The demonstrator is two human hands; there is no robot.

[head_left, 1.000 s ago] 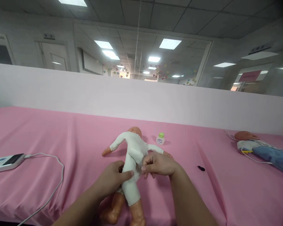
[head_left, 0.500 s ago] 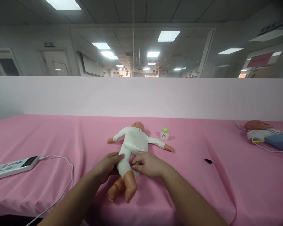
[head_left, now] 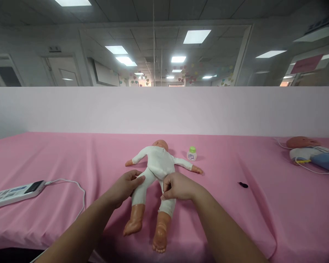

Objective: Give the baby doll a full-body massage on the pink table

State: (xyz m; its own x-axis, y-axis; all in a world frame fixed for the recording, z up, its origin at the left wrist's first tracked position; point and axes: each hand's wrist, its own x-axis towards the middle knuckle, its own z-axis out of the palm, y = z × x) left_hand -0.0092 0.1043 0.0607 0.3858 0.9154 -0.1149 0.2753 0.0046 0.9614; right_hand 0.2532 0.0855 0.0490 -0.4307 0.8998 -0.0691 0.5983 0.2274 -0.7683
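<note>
A baby doll (head_left: 160,162) with a white cloth body lies on the pink sheet, its arms spread and its bare plastic feet toward me. My left hand (head_left: 127,186) is closed round the thigh of the doll's leg on the left, thumb on top. On the other side, my right hand (head_left: 178,187) grips the doll's leg on the right, fingers curled on the cloth; its fingertips are partly hidden. The two legs are apart. Beyond the doll's arm on the right stands a small clear bottle (head_left: 192,155) with a green cap.
On the left lies a white power strip (head_left: 16,193) with a white cord (head_left: 80,190). A small black object (head_left: 243,185) rests on the pink sheet (head_left: 214,212) at right. A second doll (head_left: 315,153) in blue and white lies far right. A low white wall (head_left: 164,111) borders the back.
The doll's legs, crossed or close together before, are now spread apart. My right hand has moved slightly right with one leg; my left hand has shifted slightly up.
</note>
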